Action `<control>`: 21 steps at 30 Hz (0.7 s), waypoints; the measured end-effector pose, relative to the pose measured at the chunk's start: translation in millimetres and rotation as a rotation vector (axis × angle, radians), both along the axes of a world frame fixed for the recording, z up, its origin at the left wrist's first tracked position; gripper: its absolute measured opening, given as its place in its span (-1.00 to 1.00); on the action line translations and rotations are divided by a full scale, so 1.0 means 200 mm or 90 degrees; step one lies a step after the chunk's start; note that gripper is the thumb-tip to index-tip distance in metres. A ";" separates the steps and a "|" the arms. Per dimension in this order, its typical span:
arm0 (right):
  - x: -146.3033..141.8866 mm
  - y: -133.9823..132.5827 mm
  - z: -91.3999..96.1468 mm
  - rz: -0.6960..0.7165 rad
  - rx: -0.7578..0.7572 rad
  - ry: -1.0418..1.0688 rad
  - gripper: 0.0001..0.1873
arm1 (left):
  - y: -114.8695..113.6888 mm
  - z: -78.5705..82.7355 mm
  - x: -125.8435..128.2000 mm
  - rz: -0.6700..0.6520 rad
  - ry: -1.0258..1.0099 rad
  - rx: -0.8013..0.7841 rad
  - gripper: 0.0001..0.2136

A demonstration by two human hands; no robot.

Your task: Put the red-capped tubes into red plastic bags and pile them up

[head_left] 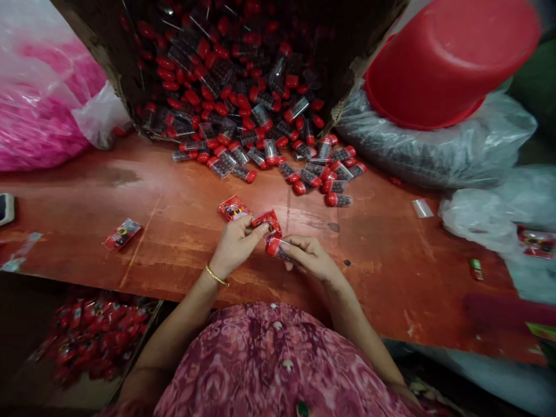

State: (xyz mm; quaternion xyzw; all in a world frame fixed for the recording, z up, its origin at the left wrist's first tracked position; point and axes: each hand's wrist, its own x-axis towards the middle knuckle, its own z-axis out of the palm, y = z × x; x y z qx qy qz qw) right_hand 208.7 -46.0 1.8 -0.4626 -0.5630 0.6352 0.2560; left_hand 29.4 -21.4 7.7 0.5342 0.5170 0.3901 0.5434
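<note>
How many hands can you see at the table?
2: the left hand holds a red packet, and the right hand holds a red-capped container. No other hands show.

The location appeared to be a workshop, as indicated by a stained reddish-brown flat worktable (386, 249), bulk-heaped red-capped clear plastic cylinders (261, 116) and a bulging transparent plastic sack (43, 121).

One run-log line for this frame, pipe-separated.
left hand: holds red packet | right hand: holds red-capped tube close to packet | ahead: tube pile, partly on table
</note>
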 end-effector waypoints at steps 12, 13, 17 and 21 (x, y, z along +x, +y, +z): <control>-0.01 -0.03 0.01 0.000 0.039 -0.007 -0.57 | 0.01 -0.05 -0.01 0.097 -0.140 -0.063 -0.71; -0.01 -0.03 0.01 -0.008 0.036 -0.003 -0.58 | 0.01 -0.05 -0.01 0.088 -0.136 -0.064 -0.72; -0.01 -0.03 0.02 -0.008 0.042 -0.009 -0.58 | 0.00 -0.03 -0.02 0.018 -0.080 -0.056 -0.74; -0.02 -0.03 0.01 0.012 0.064 -0.047 -0.58 | 0.00 -0.02 -0.05 -0.028 -0.047 -0.038 -0.76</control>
